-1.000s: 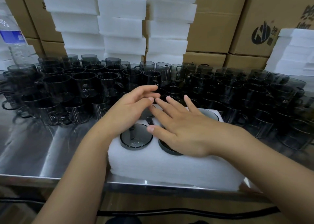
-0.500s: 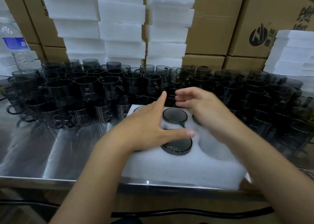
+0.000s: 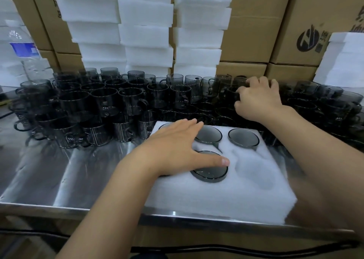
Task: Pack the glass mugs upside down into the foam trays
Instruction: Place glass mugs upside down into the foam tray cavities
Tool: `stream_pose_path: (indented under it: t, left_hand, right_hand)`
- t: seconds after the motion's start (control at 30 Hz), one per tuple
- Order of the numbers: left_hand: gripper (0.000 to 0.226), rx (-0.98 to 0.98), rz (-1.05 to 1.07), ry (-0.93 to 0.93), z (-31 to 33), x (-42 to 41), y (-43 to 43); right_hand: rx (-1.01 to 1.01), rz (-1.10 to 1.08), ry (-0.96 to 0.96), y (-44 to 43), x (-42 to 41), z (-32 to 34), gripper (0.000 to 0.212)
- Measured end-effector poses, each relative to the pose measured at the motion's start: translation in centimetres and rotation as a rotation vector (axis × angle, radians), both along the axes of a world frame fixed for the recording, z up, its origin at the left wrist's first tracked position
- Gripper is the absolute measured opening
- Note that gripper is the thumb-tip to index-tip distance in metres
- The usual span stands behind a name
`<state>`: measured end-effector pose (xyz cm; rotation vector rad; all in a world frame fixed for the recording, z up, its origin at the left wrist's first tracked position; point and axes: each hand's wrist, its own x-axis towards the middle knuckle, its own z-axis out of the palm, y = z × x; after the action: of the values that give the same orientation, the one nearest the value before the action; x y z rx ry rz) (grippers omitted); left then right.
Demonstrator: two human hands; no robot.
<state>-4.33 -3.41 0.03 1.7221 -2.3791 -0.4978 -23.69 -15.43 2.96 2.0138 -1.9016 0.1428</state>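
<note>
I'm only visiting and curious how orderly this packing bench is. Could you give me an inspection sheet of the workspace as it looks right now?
Surface: shiny stainless steel table, reflective.
Job's things: white foam tray at the front edge holds at least three smoky grey glass mugs base-up; its front-right pocket is empty; many loose mugs crowd behind it.
Clutter: clear plastic water bottle with a blue label, far left.
Hands: left hand lies flat on the tray, fingers straight; right hand is among the loose mugs, fingers curled, grip unclear.
Cables: black cable runs below the table edge.
Surroundings: stacked white foam trays and brown cardboard boxes behind.
</note>
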Motion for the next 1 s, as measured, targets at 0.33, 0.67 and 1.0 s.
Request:
stream_pose_path:
  t: [0.33,0.67,1.0]
  left_hand:
    - [0.102,0.009,0.003,-0.001,0.1,0.1,0.1]
    - [0.107,-0.025,-0.008,0.179,0.0,0.4,-0.5]
    - [0.093,0.069,0.057,0.67,1.4,1.2,-3.5]
  right_hand:
    - [-0.159,0.141,-0.157,1.5,0.7,0.4,0.034]
    - [-0.221,0.608,-0.687,7.0,3.2,-3.2,0.008]
    - [-0.393,0.758,-0.76,7.5,3.0,-3.5,0.049]
